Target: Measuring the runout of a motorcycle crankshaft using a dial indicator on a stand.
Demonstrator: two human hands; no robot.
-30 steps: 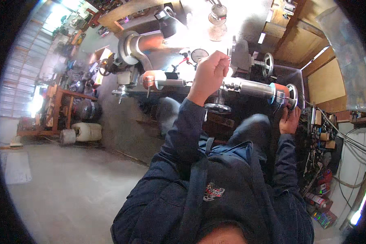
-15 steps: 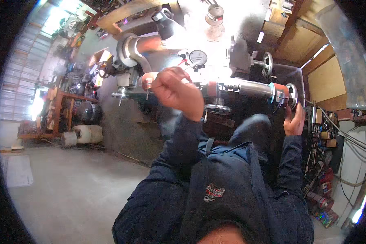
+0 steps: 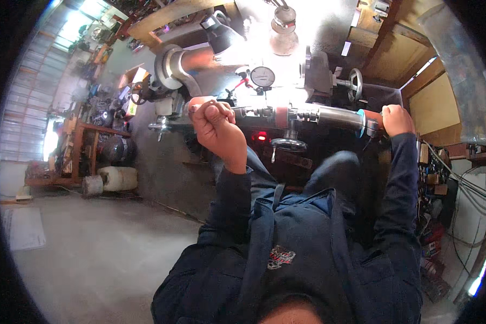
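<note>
A grinding or lathe-type machine with a long metal slide (image 3: 335,117) stretches across in front of me. My left hand (image 3: 217,129) is raised at the slide's left end, its fingers curled closed in front of an orange part (image 3: 201,101). Whatever those fingers hold, if anything, is hidden. At the far right end, my right hand (image 3: 398,120) wraps over the handwheel beside an orange collar (image 3: 370,122); the hand covers most of that wheel. A round dial gauge (image 3: 262,76) with a red clamp piece (image 3: 240,83) stands behind the slide, between my hands.
A smaller handwheel with a crank (image 3: 289,144) projects toward me below the slide, near a red light (image 3: 262,136). Another handwheel (image 3: 355,85) sits back right. A dark lamp (image 3: 220,32) shines over the machine. Cables (image 3: 461,183) hang at right; a wooden rack (image 3: 83,146) stands left.
My left hand has shifted left and turned, still closed. My right hand has moved up from the handwheel's lower rim to its top. The red light now shows below the slide.
</note>
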